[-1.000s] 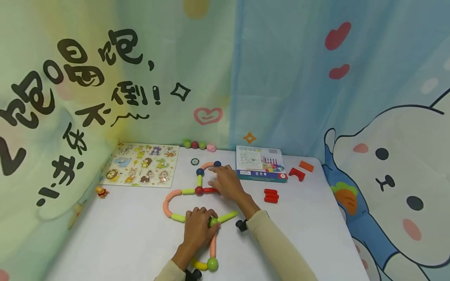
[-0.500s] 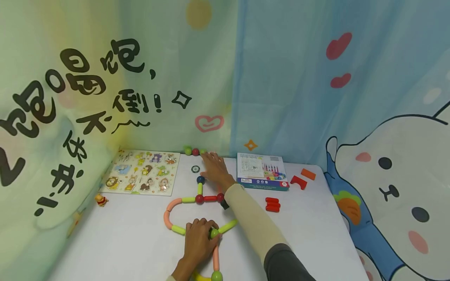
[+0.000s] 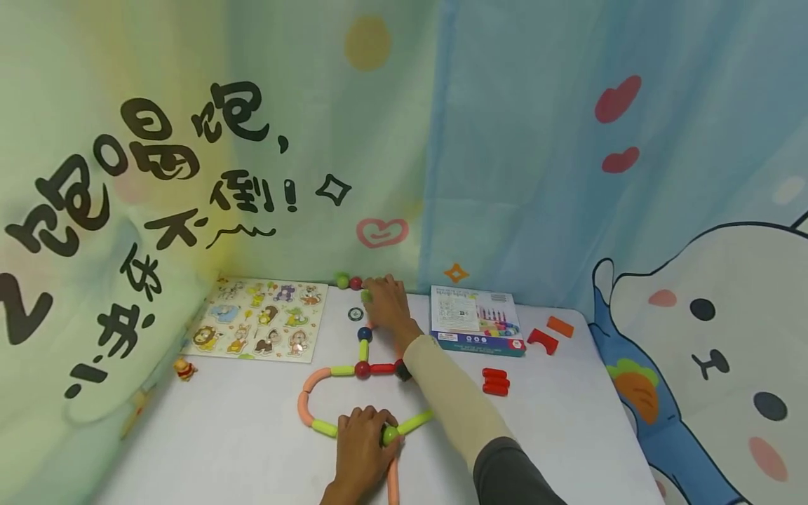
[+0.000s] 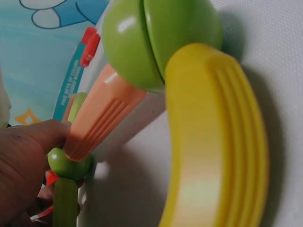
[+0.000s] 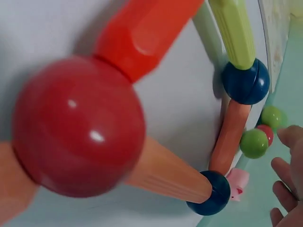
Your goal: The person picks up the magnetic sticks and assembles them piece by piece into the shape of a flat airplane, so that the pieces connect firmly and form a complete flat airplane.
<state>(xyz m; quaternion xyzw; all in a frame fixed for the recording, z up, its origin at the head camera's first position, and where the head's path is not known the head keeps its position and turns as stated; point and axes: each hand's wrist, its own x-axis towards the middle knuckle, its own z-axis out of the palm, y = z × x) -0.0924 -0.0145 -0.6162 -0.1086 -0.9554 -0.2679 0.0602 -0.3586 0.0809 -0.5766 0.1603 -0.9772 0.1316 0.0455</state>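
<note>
Two hands [image 3: 362,449], one box [image 3: 475,328], one puzzle board [image 3: 259,326], three red sticks [image 3: 495,381].

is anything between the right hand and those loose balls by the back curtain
Nothing visible. The right hand has open fingers right at the loose balls by the curtain, one green ball just off the fingertips. The left hand holds the rod figure's green ball.

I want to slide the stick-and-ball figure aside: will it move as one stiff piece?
Probably not. The stick-and-ball figure is many short rods meeting at balls, so it may hinge or separate there. The left hand already holds a green ball, perhaps steadying it. The glossy round balls would likely roll if freed.
</note>
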